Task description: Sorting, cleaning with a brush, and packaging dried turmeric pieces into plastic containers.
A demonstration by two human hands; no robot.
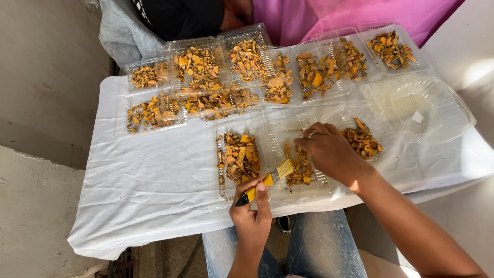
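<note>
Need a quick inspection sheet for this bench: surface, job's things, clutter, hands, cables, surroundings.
Surface: white cloth over a table, wrinkled.
Job's things: clear plastic trays with orange-yellow dried slices; yellow-handled brush.
Clutter: empty round clear container at the right; more filled trays along the far edge.
Hands: left hand grips the brush, bristles over the middle tray; right hand rests in that tray on the slices.
Cables: nothing seen.
Surroundings: concrete floor; pink fabric beyond the far edge.

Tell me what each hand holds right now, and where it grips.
The left hand holds a small brush by its yellow handle, bristles over the clear tray. The right hand rests on the dried pieces; its grip cannot be told.
</note>
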